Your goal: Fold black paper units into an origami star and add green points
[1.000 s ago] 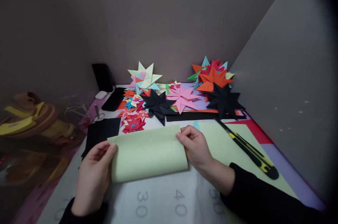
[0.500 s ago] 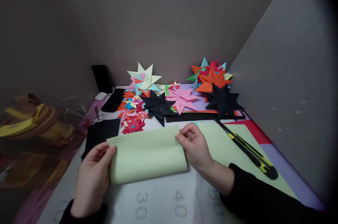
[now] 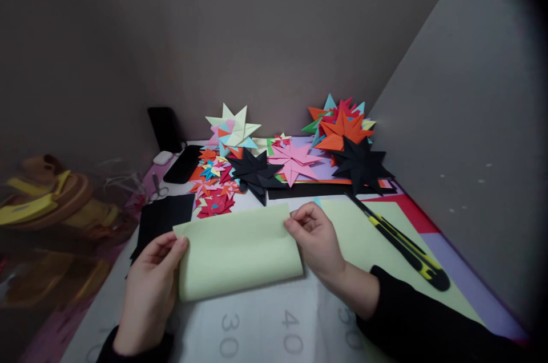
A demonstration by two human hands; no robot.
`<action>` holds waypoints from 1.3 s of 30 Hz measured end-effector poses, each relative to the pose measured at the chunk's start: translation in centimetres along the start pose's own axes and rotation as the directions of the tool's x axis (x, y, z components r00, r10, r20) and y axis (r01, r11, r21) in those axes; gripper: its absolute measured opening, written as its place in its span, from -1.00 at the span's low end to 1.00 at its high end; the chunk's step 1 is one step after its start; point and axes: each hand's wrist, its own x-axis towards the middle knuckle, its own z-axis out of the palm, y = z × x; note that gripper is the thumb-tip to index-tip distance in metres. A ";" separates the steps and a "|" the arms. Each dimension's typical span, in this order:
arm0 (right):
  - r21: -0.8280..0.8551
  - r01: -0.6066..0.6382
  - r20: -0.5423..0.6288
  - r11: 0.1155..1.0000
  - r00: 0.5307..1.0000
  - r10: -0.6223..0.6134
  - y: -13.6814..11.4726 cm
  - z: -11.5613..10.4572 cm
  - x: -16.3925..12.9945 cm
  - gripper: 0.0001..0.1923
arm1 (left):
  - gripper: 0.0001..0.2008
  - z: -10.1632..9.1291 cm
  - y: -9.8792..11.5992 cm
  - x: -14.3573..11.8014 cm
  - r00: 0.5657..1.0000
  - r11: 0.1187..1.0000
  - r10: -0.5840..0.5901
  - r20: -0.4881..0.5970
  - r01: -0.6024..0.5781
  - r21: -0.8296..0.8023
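A pale green sheet of paper is bent over on itself, its curved lower side toward me and its edges at the top. My left hand pinches its left end between thumb and fingers. At the upper right corner, my right hand pinches the paper the same way. The bend looks rounded, not creased flat. Beneath it lies a whitish surface printed with large numbers such as 30 and 40.
A yellow-and-black utility knife rests on more pale green paper at right. Folded paper stars in several colours line the back by the wall. Black paper, small scissors and a phone are at left.
Almost nothing differs. Both hands keep their pinch on the bent paper, and the view has shifted very slightly.
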 end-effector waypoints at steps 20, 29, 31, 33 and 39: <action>-0.029 -0.016 -0.003 0.999 1.000 0.016 -0.2 0.0 0.1 -0.82 | -0.55 -0.2 0.1 0.0 1.000 1.000 0.003 0.008 -0.003 0.012; -0.033 -0.068 -0.052 0.997 0.996 0.066 0.9 -0.5 0.5 -0.74 | -0.60 -0.2 -0.2 -0.4 0.991 0.993 0.118 0.059 -0.118 -0.001; -0.028 -0.084 -0.048 0.996 0.995 0.083 1.2 -0.6 0.6 -0.71 | -0.62 -0.4 -0.3 -0.5 0.986 0.988 0.152 0.065 -0.153 0.008; -0.024 -0.097 -0.058 0.995 0.994 0.095 1.3 -0.6 0.5 -0.69 | -0.64 -0.5 -0.5 -0.5 0.982 0.985 0.171 0.076 -0.172 0.010; -0.024 -0.120 -0.076 0.993 0.990 0.117 1.6 -0.6 0.5 -0.65 | -0.68 -1.1 -1.1 -0.3 0.971 0.980 0.195 0.135 -0.197 0.002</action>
